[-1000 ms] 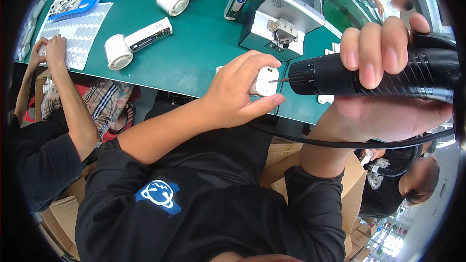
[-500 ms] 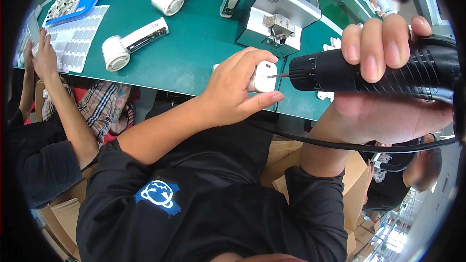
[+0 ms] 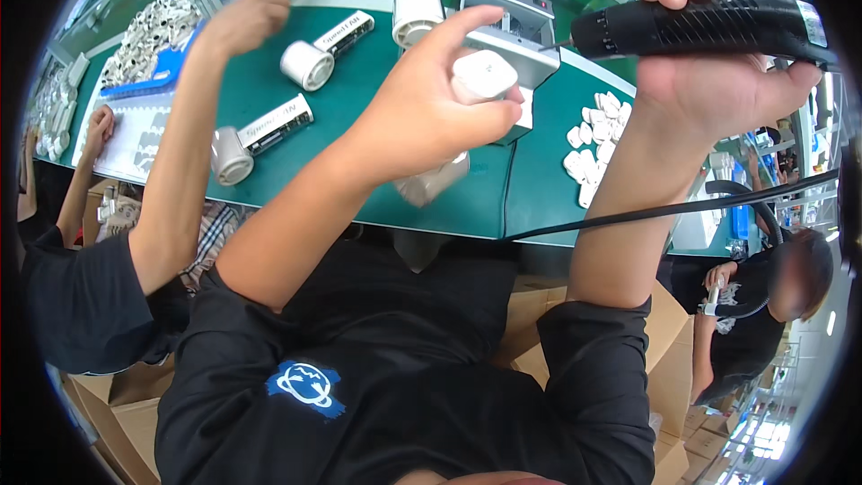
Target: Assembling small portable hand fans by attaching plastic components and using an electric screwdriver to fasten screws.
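Note:
My left hand (image 3: 395,117) is closed around a white handheld fan (image 3: 485,78). The fan's squared end faces up between thumb and fingers, and its blurred round head hangs below the palm. In my right hand (image 3: 709,90) is a black electric screwdriver (image 3: 655,25), held level. Its thin bit points left, close to the silver screw feeder (image 3: 512,47) and apart from the fan. Whether the bit touches the feeder I cannot tell. Another fan (image 3: 418,11) stands beside the feeder, partly behind my left hand.
Two fans (image 3: 307,65) (image 3: 235,153) lie left on the green table (image 3: 359,202). A co-worker's arm (image 3: 189,135) reaches across there, with a blurred white piece in hand. White small parts (image 3: 597,139) lie right of the feeder. A black cable (image 3: 646,213) crosses my right forearm.
The screwdriver has moved up and away from the fan's end to the feeder. My left hand has tilted the fan and lifted it slightly. The co-worker's arm has reached further over the table.

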The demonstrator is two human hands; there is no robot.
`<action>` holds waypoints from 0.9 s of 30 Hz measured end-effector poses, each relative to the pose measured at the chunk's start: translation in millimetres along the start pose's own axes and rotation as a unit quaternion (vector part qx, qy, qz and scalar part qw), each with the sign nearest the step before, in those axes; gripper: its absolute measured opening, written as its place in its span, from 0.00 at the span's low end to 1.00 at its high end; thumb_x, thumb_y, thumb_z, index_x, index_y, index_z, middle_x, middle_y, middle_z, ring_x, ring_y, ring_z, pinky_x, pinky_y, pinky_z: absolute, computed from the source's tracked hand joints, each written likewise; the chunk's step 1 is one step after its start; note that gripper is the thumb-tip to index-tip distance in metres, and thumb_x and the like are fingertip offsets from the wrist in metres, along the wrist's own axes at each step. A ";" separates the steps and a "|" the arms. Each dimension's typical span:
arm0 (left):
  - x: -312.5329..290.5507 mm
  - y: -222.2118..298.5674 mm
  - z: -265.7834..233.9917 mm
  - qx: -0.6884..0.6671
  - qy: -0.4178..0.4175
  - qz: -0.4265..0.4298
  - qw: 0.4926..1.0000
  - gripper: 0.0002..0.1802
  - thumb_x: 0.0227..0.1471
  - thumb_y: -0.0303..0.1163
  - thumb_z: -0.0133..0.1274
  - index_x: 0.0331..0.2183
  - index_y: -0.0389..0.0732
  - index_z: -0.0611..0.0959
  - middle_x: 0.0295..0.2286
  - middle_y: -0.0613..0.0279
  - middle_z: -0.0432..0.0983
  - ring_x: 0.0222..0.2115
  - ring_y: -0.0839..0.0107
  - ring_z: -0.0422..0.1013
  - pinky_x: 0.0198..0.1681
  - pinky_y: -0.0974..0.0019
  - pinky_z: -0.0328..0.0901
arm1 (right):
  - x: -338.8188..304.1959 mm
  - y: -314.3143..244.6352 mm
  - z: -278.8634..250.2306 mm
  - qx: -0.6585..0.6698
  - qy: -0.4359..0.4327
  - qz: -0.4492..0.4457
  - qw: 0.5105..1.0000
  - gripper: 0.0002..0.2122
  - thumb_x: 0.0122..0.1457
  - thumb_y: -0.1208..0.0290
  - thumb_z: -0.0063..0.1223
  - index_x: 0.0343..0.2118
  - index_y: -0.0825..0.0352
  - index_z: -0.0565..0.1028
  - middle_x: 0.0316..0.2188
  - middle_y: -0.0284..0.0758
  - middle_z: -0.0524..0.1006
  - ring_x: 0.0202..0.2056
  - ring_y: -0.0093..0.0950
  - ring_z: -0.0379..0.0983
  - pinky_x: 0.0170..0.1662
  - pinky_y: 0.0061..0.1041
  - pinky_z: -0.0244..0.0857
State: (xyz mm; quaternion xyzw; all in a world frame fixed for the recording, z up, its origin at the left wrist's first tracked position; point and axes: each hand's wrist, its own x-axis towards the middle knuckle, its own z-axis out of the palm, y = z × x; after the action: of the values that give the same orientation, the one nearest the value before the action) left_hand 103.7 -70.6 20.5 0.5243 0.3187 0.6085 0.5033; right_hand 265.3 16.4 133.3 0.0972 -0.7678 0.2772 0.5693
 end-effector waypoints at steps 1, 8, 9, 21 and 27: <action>5.4 -1.8 2.0 0.089 0.028 0.041 0.995 0.34 0.41 0.23 0.58 0.52 0.38 0.65 0.28 0.64 0.73 0.27 0.80 0.69 0.30 0.75 0.65 | -10.1 -8.1 -2.3 0.213 0.161 0.164 0.950 0.39 0.49 0.36 0.24 0.39 0.75 0.69 0.23 0.40 0.67 0.24 0.31 0.62 0.33 0.32 0.55; -12.1 -37.1 0.6 0.228 0.089 0.075 0.967 0.17 0.39 0.28 0.59 0.34 0.38 0.72 0.25 0.57 0.72 0.26 0.65 0.71 0.29 0.67 0.65 | -27.0 -17.1 1.0 0.189 0.148 0.185 0.953 0.32 0.53 0.44 0.27 0.42 0.75 0.66 0.22 0.37 0.65 0.21 0.29 0.62 0.29 0.31 0.56; -16.3 -48.5 -0.1 0.250 0.103 0.105 0.957 0.17 0.38 0.28 0.59 0.34 0.39 0.72 0.25 0.56 0.71 0.25 0.61 0.69 0.28 0.65 0.64 | -31.3 -14.4 4.4 0.179 0.142 0.188 0.955 0.31 0.54 0.45 0.27 0.42 0.74 0.66 0.22 0.37 0.65 0.21 0.29 0.62 0.28 0.31 0.57; -33.0 -71.7 8.4 0.303 0.117 0.174 0.930 0.18 0.35 0.28 0.60 0.32 0.40 0.72 0.27 0.56 0.71 0.29 0.57 0.69 0.31 0.62 0.65 | -33.3 -23.3 71.2 0.086 0.175 0.189 0.963 0.21 0.62 0.56 0.33 0.46 0.70 0.64 0.19 0.33 0.67 0.13 0.29 0.65 0.19 0.28 0.63; -34.1 -70.9 9.7 0.312 0.120 0.171 0.927 0.18 0.34 0.28 0.60 0.31 0.39 0.73 0.27 0.56 0.71 0.29 0.57 0.70 0.32 0.62 0.66 | -40.5 -25.6 63.4 0.093 0.173 0.211 0.958 0.23 0.61 0.54 0.32 0.46 0.71 0.65 0.20 0.35 0.68 0.15 0.29 0.65 0.21 0.29 0.62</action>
State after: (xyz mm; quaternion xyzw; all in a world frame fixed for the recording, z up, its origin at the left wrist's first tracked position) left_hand 130.7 -83.7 -52.8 0.6242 0.4561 0.6135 0.1608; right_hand 238.6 -45.5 91.3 -0.0640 -0.6314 0.4733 0.6109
